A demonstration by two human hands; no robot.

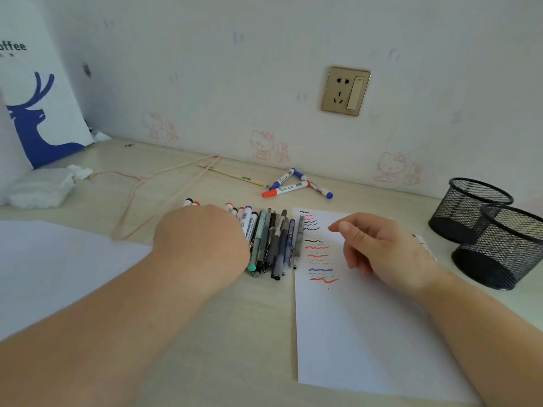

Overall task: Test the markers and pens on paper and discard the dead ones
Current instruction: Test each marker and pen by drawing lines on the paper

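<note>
Three whiteboard markers (296, 186) lay apart at 12 o'clock; a row of pens (273, 239) — too packed to count — under the left hand (199, 239), grip unclear; right hand (379, 248) loose, empty, over one test sheet (352, 333); two mesh cups (484, 230) at 3 o'clock; pale desk (235, 318), papered wall (235, 69).

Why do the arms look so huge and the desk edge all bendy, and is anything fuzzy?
Head view: the wide lens stretches what sits near the frame's edges, so the forearms balloon and the desk line curves. Soft, even light, faint shadows, no glare. The left hand looks slightly smeared; the squiggles on the paper stay readable.
</note>
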